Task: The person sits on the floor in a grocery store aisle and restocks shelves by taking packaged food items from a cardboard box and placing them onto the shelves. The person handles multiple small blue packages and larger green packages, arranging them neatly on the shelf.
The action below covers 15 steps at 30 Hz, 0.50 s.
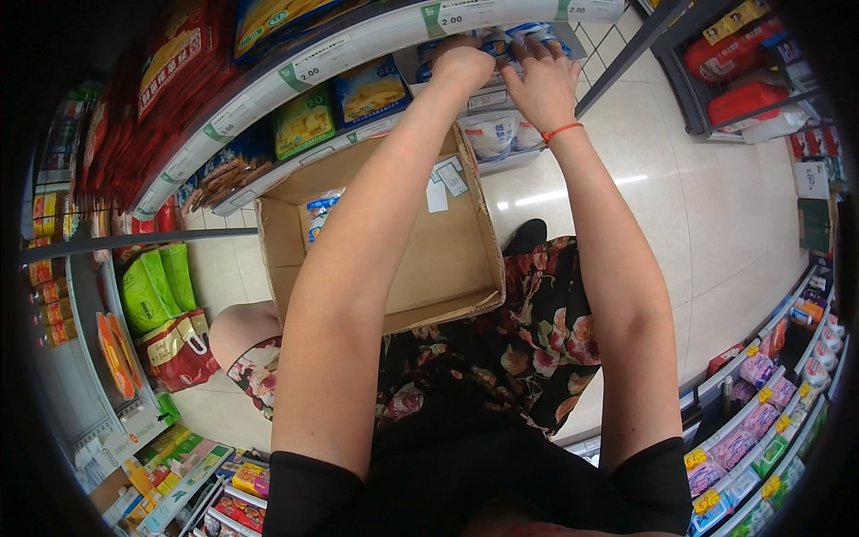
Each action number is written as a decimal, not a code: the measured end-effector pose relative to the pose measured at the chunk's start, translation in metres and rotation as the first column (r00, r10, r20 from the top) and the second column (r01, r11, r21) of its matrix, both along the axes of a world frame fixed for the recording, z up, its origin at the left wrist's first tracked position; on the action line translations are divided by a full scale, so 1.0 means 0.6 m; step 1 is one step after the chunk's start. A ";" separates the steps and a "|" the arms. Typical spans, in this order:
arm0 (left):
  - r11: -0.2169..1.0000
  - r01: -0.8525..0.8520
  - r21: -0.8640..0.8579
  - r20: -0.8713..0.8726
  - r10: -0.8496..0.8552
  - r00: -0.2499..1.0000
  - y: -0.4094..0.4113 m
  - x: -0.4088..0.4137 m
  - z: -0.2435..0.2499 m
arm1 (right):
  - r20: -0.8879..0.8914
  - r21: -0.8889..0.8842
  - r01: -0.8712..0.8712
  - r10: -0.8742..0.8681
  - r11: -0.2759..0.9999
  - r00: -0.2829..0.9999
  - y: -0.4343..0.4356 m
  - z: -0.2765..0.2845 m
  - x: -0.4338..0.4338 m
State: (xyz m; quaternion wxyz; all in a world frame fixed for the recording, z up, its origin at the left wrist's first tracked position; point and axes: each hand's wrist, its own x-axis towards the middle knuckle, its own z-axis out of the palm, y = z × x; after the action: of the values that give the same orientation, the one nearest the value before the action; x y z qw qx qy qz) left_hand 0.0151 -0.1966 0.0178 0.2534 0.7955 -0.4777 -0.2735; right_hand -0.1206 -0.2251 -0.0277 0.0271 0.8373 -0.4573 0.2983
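Both my arms reach forward to a shelf layer of blue-and-white plastic packets (pixel 495 45). My left hand (pixel 464 62) is among them with its fingers bent, and whether it grips a packet is hidden. Beside it, my right hand (pixel 545 79), with a red cord bracelet (pixel 562 131) at the wrist, lies with fingers apart on top of the packets. Below my arms, an opened cardboard box (pixel 436 268) rests in front of my knees. A blue-and-clear packet (pixel 321 213) sits at its left side, partly covered by my left forearm. White salt-like bags (pixel 493 136) fill the shelf underneath.
A shelf rail with price tags (pixel 322 64) curves above the box. Red pouches (pixel 144 101) and yellow-and-blue bags (pixel 372 87) stock the left shelves. A dark metal upright (pixel 624 57) stands right of my hand. Green bags (pixel 158 285) stand on the floor at left.
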 end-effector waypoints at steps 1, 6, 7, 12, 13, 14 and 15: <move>1.000 0.007 0.016 -0.002 -0.006 1.000 -0.002 0.002 -0.001 | 0.002 0.019 -0.004 0.004 1.000 1.000 0.001 0.001 0.000; 0.998 0.019 0.060 0.025 -0.021 0.999 -0.007 0.006 -0.006 | -0.070 0.053 -0.015 0.019 0.998 0.997 0.002 0.007 -0.008; 0.997 0.027 0.072 0.043 -0.030 0.999 -0.008 0.001 -0.002 | -0.055 0.045 -0.024 0.026 0.999 0.998 0.002 0.006 -0.010; 1.000 0.017 0.004 0.011 -0.017 1.000 -0.001 -0.017 0.006 | 0.000 0.005 -0.087 0.087 0.996 0.996 0.008 0.011 -0.008; 0.999 -0.006 -0.048 -0.026 0.005 1.000 0.002 -0.019 0.004 | 0.009 -0.004 -0.092 0.092 0.996 0.996 0.011 0.013 -0.006; 0.998 -0.023 -0.061 -0.032 0.021 0.999 0.004 -0.021 0.002 | 0.017 -0.013 -0.097 0.097 0.995 0.995 0.015 0.016 -0.004; 0.997 -0.038 -0.073 -0.039 0.035 0.999 0.010 -0.027 0.008 | 0.026 -0.021 -0.099 0.100 0.995 0.995 0.018 0.019 -0.003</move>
State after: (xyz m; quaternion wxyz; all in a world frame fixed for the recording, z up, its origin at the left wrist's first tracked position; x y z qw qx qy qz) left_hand -0.0012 -0.1906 0.0225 0.2966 0.7888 -0.4680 -0.2661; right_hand -0.1222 -0.2144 -0.0164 0.0142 0.8548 -0.4124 0.3147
